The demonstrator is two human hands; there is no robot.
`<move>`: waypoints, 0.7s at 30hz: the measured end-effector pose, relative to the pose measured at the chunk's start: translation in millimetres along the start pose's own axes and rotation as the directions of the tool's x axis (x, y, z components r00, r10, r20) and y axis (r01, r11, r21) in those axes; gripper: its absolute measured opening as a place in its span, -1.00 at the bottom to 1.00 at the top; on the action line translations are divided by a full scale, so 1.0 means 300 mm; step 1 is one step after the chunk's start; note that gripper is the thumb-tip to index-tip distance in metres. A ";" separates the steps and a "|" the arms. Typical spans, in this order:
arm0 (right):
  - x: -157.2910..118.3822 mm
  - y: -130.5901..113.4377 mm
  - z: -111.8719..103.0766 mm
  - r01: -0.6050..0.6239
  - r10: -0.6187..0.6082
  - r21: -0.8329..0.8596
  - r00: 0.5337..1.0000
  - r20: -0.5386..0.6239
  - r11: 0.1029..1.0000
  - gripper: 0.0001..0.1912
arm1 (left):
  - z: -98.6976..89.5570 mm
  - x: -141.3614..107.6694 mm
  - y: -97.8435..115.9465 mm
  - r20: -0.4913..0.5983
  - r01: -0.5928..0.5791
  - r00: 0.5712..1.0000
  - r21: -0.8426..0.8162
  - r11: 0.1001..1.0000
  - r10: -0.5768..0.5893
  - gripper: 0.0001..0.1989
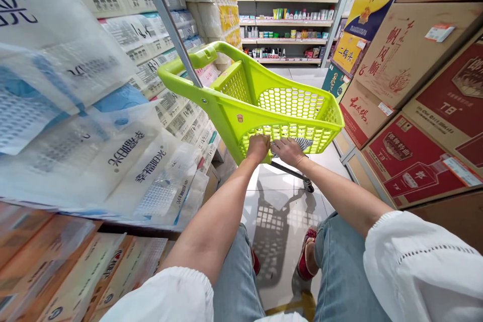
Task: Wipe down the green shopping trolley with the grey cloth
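Both my hands are side by side in front of the near wall of a lime-green shopping cart [222,110]. My left hand [259,147] is closed into a fist. Just to its right, my right hand [289,151] has its fingers bent and drawn together. A small grey-and-white striped piece, cloth-like [304,144], shows behind and beside my right hand. Whether it reaches into my left fist is hidden. The cart's perforated basket stands angled away to the right, and its handle rises at the upper left, touched by neither hand.
Plastic-wrapped tissue packs [124,151] are stacked high on the left. Printed cartons [415,156] line the right side. Shelves of small bottles and boxes [289,22] stand at the back. A metal pole [169,22] slants before the cart handle, and pale floor tiles [264,181] run between my feet.
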State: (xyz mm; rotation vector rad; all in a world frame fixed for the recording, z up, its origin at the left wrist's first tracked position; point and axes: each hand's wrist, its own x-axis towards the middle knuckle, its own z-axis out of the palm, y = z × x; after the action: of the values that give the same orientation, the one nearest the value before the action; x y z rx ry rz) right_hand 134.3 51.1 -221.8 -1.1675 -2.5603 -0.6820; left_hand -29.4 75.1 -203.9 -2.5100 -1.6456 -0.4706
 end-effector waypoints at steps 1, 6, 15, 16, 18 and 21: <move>0.024 0.018 -0.031 -0.019 0.019 -0.008 0.998 -0.052 1.000 -0.71 | -0.001 0.001 0.001 0.005 0.004 1.000 -0.004 1.000 -0.004 -0.61; 0.103 0.079 -0.177 -0.246 0.239 0.014 0.923 -0.303 0.969 -0.68 | -0.005 -0.001 0.010 -0.008 0.007 1.000 -0.040 0.999 -0.008 -0.57; 0.080 0.055 -0.170 -0.229 0.230 0.042 0.917 -0.327 0.972 -0.68 | -0.054 -0.110 -0.051 -0.083 -0.059 0.995 -0.009 0.998 0.058 -0.54; 0.079 0.051 -0.168 -0.229 0.229 0.041 0.916 -0.330 0.973 -0.68 | -0.059 -0.121 -0.063 -0.106 -0.028 0.994 0.000 1.000 0.028 -0.55; 0.083 0.042 -0.168 -0.232 0.232 0.040 0.913 -0.337 0.972 -0.68 | -0.061 -0.138 -0.085 -0.128 0.033 0.991 0.015 0.999 -0.031 -0.55; 0.101 0.020 -0.172 -0.232 0.234 0.048 0.910 -0.341 0.972 -0.67 | -0.048 -0.146 -0.102 -0.115 0.077 0.991 0.038 0.996 -0.072 -0.57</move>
State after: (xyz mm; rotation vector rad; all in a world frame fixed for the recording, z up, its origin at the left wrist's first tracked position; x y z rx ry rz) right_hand 120.6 47.8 -163.2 -1.2047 -2.0920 -0.7453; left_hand -76.3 45.5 -206.3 -2.3517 -1.6928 -0.5687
